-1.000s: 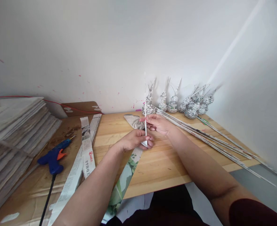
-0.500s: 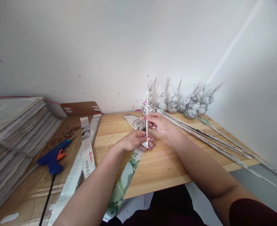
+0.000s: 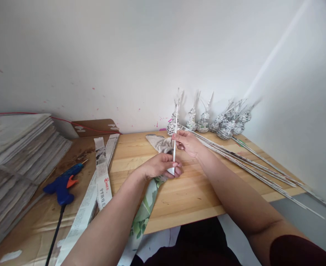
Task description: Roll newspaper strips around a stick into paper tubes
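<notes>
Between my two hands stands a thin white paper tube [image 3: 176, 127], nearly upright. My left hand [image 3: 164, 165] is closed around its lower end, where a printed paper strip [image 3: 146, 212] with green leaves runs into the fingers. That strip trails down past the front edge of the wooden table. Higher up, the thumb and fingers of my right hand [image 3: 186, 142] pinch the tube. Just behind the hands lies a crumpled grey-brown cloth [image 3: 160, 143], partly hidden by them.
Several woven paper figures [image 3: 203, 122] line the wall at the back right, with long paper rods [image 3: 248, 166] lying beside them. On the left are paper strips [image 3: 103, 177], a blue glue gun [image 3: 63, 183] with its cord, and a tall stack of paper [image 3: 21, 162].
The tube's top has tilted slightly to the right, and my right hand has shifted slightly with it. The leaf-printed strip has moved left and looks narrower and more twisted.
</notes>
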### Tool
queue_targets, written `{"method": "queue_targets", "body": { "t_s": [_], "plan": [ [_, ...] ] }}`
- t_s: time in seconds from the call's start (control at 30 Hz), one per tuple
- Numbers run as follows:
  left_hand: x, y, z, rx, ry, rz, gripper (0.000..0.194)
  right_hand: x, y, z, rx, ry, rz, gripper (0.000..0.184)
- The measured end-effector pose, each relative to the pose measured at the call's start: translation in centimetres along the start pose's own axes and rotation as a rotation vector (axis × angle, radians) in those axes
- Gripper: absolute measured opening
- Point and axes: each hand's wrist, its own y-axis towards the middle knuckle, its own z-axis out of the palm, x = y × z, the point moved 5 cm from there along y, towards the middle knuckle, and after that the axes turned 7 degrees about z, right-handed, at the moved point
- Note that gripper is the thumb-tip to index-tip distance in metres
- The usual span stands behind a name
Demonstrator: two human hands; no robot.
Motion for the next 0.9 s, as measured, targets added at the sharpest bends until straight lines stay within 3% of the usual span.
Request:
{"method": "queue_targets", "body": {
  "t_s": [0.17,0.37,0.57,0.9],
  "plan": [
    [-0.17,-0.07,-0.18,-0.030,-0.005,0.008,0.045,-0.46,-0.26,0.55,0.190,-0.065,0.088,0.033],
    [-0.12,-0.14,0.27,-0.008,-0.010,-0.022,0.045,-0.18,-0.01,-0.03,0.057,-0.112,0.007,0.029],
    [-0.08,-0.17,0.01,-0.014,-0.004,-0.024,0.046,-0.49,-0.43,0.47,0.202,-0.077,0.117,0.031],
    [0.07,-0.05,0.16,0.017,0.018,-0.019,0.047,-0.55,-0.25,0.44,0.135,-0.005,0.116,0.024]
  ]
}}
